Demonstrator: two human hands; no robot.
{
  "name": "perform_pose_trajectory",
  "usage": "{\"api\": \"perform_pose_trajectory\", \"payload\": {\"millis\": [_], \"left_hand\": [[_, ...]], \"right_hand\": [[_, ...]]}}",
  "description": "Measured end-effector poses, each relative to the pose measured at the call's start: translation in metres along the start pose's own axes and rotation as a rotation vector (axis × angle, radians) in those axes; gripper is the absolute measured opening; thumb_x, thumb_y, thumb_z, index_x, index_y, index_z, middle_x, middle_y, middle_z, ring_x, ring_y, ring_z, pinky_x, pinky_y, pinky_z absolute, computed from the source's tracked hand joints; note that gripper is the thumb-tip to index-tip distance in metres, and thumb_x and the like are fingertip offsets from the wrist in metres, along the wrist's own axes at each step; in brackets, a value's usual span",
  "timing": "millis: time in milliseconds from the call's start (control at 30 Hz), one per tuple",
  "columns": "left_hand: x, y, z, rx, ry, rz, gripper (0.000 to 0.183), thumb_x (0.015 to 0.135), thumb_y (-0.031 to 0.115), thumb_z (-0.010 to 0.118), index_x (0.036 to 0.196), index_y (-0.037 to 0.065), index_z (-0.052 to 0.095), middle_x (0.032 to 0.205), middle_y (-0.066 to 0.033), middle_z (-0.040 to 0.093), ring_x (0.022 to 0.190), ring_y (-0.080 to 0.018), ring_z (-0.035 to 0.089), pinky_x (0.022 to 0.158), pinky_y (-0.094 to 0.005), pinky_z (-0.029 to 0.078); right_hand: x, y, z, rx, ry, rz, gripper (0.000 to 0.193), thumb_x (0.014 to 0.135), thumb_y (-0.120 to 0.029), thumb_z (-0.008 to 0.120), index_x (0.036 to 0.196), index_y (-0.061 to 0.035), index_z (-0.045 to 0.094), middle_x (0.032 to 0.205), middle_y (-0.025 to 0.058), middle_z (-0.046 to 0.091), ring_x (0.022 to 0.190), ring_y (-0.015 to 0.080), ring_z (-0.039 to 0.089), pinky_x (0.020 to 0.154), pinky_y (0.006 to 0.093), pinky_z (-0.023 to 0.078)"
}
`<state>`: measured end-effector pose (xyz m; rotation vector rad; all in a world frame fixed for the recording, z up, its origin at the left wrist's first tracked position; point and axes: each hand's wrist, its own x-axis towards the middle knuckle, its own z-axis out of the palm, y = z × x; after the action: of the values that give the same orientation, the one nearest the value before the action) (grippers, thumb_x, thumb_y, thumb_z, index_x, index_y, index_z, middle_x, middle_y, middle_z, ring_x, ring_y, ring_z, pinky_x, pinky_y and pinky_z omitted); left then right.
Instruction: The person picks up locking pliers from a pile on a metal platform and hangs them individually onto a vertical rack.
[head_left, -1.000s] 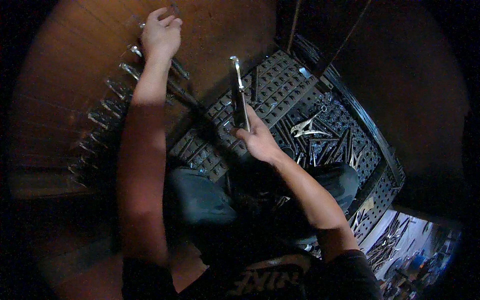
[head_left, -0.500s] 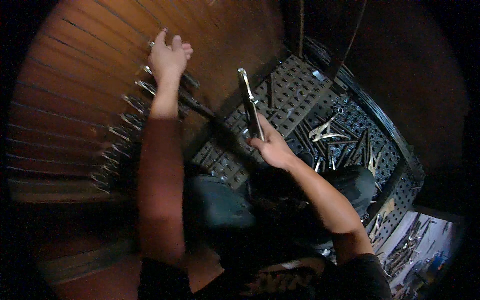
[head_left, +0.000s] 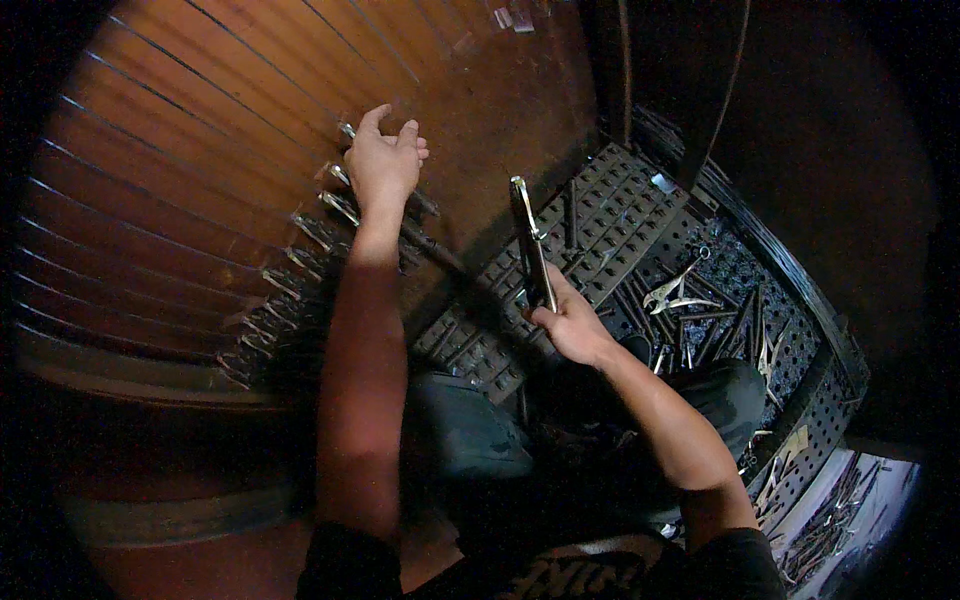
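My left hand (head_left: 385, 172) reaches up against the orange-brown wall, its thumb and a finger spread apart. It partly covers the top of a row of locking pliers (head_left: 340, 208) standing along the wall; whether it touches one is hidden. My right hand (head_left: 575, 325) is closed round the handles of another pair of locking pliers (head_left: 530, 222), held upright with the shiny jaws on top. More locking pliers (head_left: 672, 294) lie among dark rods on the perforated metal platform to the right.
Thin rods or lines (head_left: 150, 90) run across the wall (head_left: 470, 110) at left. A perforated metal step (head_left: 615, 215) is ahead of my knees. A bundle of long thin rods (head_left: 775, 235) edges the platform at right. Loose rod stubs (head_left: 835, 515) fill a pale tray at lower right.
The whole view has shifted, so everything sits lower and further right. Both hands keep nearly the same pose, the right one still holding the locking pliers.
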<state>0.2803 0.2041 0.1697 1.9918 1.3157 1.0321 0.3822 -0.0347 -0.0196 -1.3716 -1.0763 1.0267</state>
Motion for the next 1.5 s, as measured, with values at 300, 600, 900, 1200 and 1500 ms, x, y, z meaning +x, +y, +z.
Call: {"api": "perform_pose_trajectory", "payload": {"millis": [300, 600, 900, 1200, 1500], "left_hand": [[0.006, 0.004, 0.008, -0.469, -0.01, -0.163, 0.053, 0.102, 0.009, 0.056, 0.147, -0.007, 0.033, 0.12, -0.0299, 0.064, 0.104, -0.0336, 0.07, 0.087, -0.0374, 0.06], [0.006, 0.002, 0.008, -0.622, -0.046, -0.166, 0.041, 0.106, 0.012, 0.05, 0.14, -0.007, 0.04, 0.13, -0.0302, 0.058, 0.116, -0.0359, 0.065, 0.095, -0.0398, 0.057], [0.006, 0.014, 0.012, -0.624, -0.026, -0.149, 0.034, 0.103, 0.009, 0.055, 0.131, -0.006, 0.045, 0.126, -0.0269, 0.062, 0.116, -0.0344, 0.065, 0.096, -0.0395, 0.057], [0.001, 0.017, 0.016, -0.674, -0.017, -0.17, 0.029, 0.103, 0.012, 0.057, 0.126, -0.005, 0.049, 0.125, -0.0254, 0.063, 0.115, -0.0335, 0.066, 0.097, -0.0397, 0.056], [-0.003, 0.014, 0.022, -0.643, 0.038, -0.124, 0.018, 0.101, 0.01, 0.06, 0.113, -0.003, 0.056, 0.118, -0.0195, 0.068, 0.111, -0.0286, 0.067, 0.096, -0.0364, 0.056]], "right_hand": [[-0.004, -0.018, -0.004, -0.011, -0.039, 0.025, 0.075, 0.083, -0.003, 0.062, 0.153, -0.0078, 0.034, 0.137, 0.0112, 0.052, 0.127, 0.0215, 0.046, 0.111, 0.0327, 0.033], [-0.002, -0.013, -0.004, -0.003, -0.044, -0.004, 0.076, 0.082, -0.002, 0.061, 0.153, -0.0058, 0.035, 0.143, 0.0129, 0.048, 0.132, 0.0236, 0.043, 0.114, 0.0326, 0.031], [-0.005, -0.021, -0.007, 0.007, -0.069, -0.008, 0.08, 0.081, -0.002, 0.061, 0.155, -0.0042, 0.031, 0.153, 0.0149, 0.042, 0.143, 0.0257, 0.035, 0.119, 0.0336, 0.024], [-0.005, -0.017, -0.007, -0.01, -0.065, -0.027, 0.08, 0.083, -0.006, 0.063, 0.156, -0.0034, 0.029, 0.153, 0.0181, 0.041, 0.143, 0.0289, 0.036, 0.119, 0.0347, 0.025], [-0.004, -0.022, -0.011, 0.015, -0.133, 0.043, 0.08, 0.085, -0.01, 0.062, 0.157, -0.0037, 0.026, 0.158, 0.0231, 0.035, 0.147, 0.0349, 0.033, 0.121, 0.0367, 0.025]]}}
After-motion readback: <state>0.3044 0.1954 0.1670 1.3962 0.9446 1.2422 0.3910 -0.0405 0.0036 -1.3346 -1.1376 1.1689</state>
